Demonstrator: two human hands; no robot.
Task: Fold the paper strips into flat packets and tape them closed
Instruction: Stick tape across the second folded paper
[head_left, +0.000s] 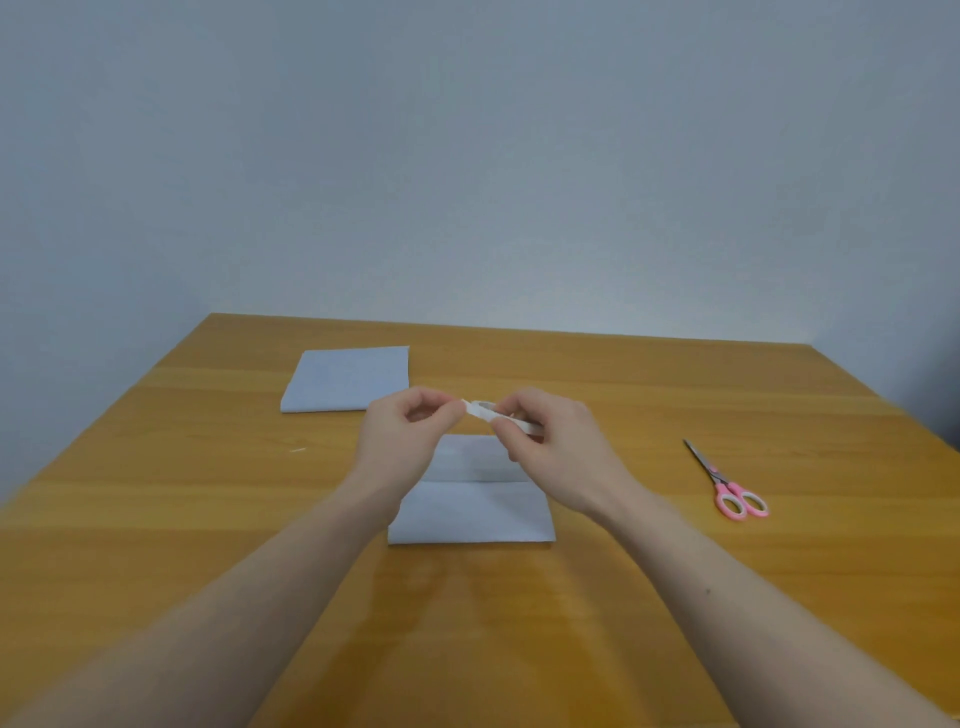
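A small white tape roll (493, 413) is held above the table between both hands. My right hand (550, 447) grips the roll with curled fingers. My left hand (410, 431) pinches the roll's free end at its left side. Under the hands lies a folded white paper packet (472, 512), its top flap creased across the middle and partly hidden by my wrists. A second folded white paper (347, 379) lies flat at the back left of the table.
Pink-handled scissors (727, 483) lie shut on the right side of the wooden table (675, 571), blades pointing away. A plain wall stands behind the table's far edge.
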